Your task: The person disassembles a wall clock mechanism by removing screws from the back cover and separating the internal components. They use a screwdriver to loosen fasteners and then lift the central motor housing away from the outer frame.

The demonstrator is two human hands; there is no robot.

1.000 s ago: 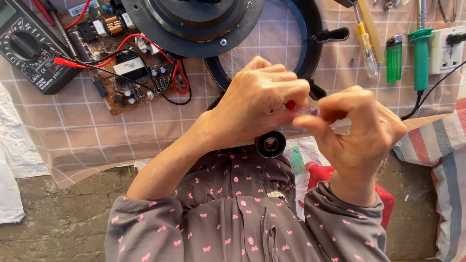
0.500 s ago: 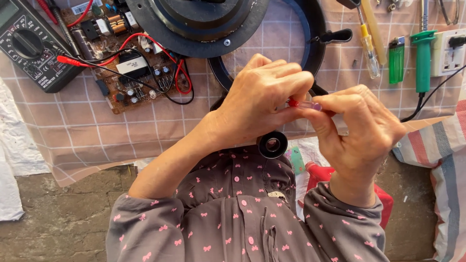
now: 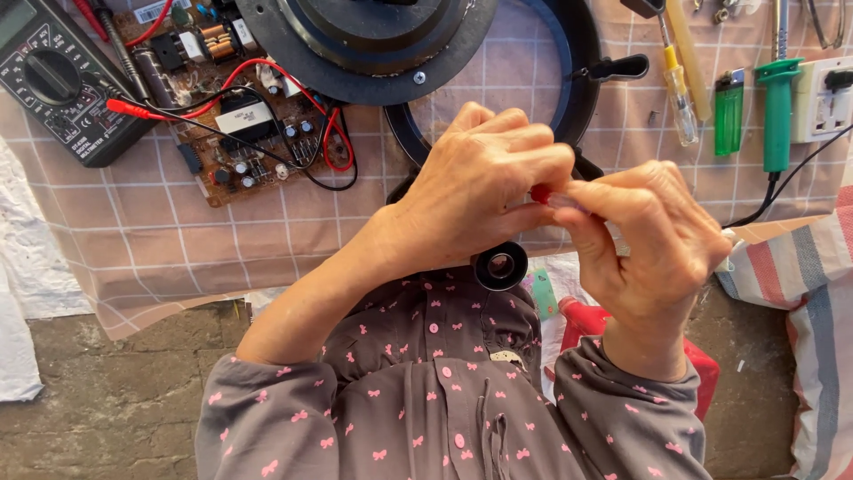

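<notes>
Nearest me, the grey shirt with pink bows (image 3: 444, 400) is filling the bottom of the view, both sleeves pushed up. A red plastic thing (image 3: 586, 324) is sitting low beside the right wrist, partly hidden.

The two hands are meeting just above the chest. Compared with a second ago, the right hand (image 3: 653, 244) has moved in, so its thumb and forefinger are now touching the left fingertips and the gap between the hands is gone. In my judgement the fine finger work is in mid-step, not finished.

The left hand (image 3: 480, 200) is curling closed, fingers pinching the small red-tipped piece (image 3: 540, 193). The right hand is pinching it from the other side. The piece is between the two sets of fingertips, in the air over the table edge. Only a red end and a pale, clear-looking stub are showing, and I cannot tell what it is.

A black tape roll (image 3: 500, 266) is sitting just under the left hand, unmoved. Whether it touches the hand is unclear.

Further out, the checked cloth (image 3: 178, 240) is covering the table. On it are a black ring (image 3: 582, 80), a round black unit (image 3: 373, 44), a circuit board (image 3: 249, 124) with red and black leads, a multimeter (image 3: 53, 80), a yellow screwdriver (image 3: 680, 84), a green lighter (image 3: 729, 111), a green-handled tool (image 3: 777, 116) and a white socket (image 3: 826, 98).
</notes>
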